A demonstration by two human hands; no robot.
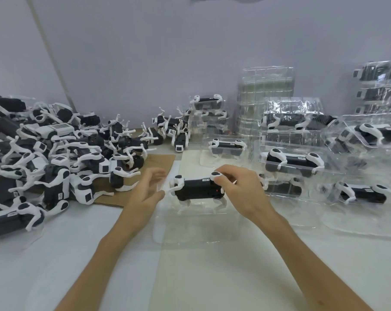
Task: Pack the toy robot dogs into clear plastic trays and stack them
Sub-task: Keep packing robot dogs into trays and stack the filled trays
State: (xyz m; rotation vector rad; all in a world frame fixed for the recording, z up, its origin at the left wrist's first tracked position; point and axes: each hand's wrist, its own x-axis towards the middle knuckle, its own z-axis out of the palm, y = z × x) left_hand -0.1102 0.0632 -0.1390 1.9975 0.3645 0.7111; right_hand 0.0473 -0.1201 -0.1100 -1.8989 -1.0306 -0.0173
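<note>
A black-and-white toy robot dog sits in a clear plastic tray on the white table in front of me. My right hand grips the dog's right end, fingers curled over its white leg joint. My left hand hovers at the dog's left end with fingers spread and blurred, just beside its white leg; I cannot tell whether it touches it. The tray's walls are faint and hard to trace.
A big heap of loose robot dogs covers the left side, partly on brown cardboard. Packed trays with dogs crowd the right. A tall stack of empty clear trays stands at the back by the wall.
</note>
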